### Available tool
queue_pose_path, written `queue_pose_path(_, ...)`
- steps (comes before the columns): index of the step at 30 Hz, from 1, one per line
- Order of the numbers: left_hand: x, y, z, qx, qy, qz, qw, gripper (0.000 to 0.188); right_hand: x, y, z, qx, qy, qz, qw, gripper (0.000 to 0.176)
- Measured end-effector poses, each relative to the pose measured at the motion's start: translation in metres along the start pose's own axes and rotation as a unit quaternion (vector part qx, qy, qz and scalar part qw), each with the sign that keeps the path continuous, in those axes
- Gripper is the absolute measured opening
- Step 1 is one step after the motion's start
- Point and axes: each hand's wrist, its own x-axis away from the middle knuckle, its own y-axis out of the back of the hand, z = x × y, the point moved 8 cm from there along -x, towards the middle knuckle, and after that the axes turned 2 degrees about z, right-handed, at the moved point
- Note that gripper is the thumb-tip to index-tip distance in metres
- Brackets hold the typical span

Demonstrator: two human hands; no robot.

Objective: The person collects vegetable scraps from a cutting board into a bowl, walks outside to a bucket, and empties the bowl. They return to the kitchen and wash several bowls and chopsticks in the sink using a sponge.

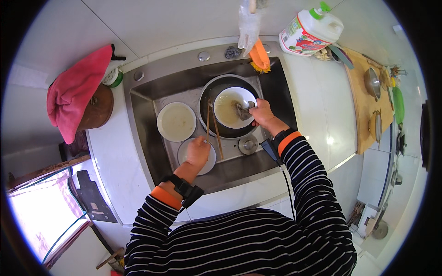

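Note:
My right hand [261, 113] grips the rim of a white bowl [226, 112] and a dark, wet cloth or scrubber [242, 111] inside it. Cloudy liquid lies in this bowl, which is over a large dark pan [209, 86] in the steel sink. A wooden chopstick [208, 119] stands up beside my closed left hand [198, 151]; whether the fingers hold it cannot be told. Another chopstick [218, 139] leans from the pan onto the sink floor. Below my left hand lies a pale plate or bowl [208, 166]. A second white bowl [176, 121] with cloudy liquid sits at the sink's left.
A metal lid [248, 145] lies in the steel sink [238, 176]. Behind are a steel-wool scourer [233, 52], a hanging orange brush [259, 55] and a white pump jug [309, 32]. A pink cloth [79, 93] drapes over a brown pot [98, 107] at left; a wooden board [362, 127] is at right.

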Motion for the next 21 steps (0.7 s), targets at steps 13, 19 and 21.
queue_pose_path(13,0.014,-0.037,-0.123,0.423,-0.028,0.14,0.895,0.049,0.081,-0.013,0.021,-0.172,-0.005,0.123,0.977,0.023)
queue_pose_path(19,0.021,-0.025,-0.091,0.442,-0.064,-0.017,0.895,0.05,0.13,-0.034,0.086,0.349,0.393,-0.06,0.849,0.033)
queue_pose_path(21,0.024,-0.027,-0.091,0.431,-0.089,-0.026,0.898,0.053,0.128,-0.063,0.08,0.369,0.394,0.027,0.841,0.029)
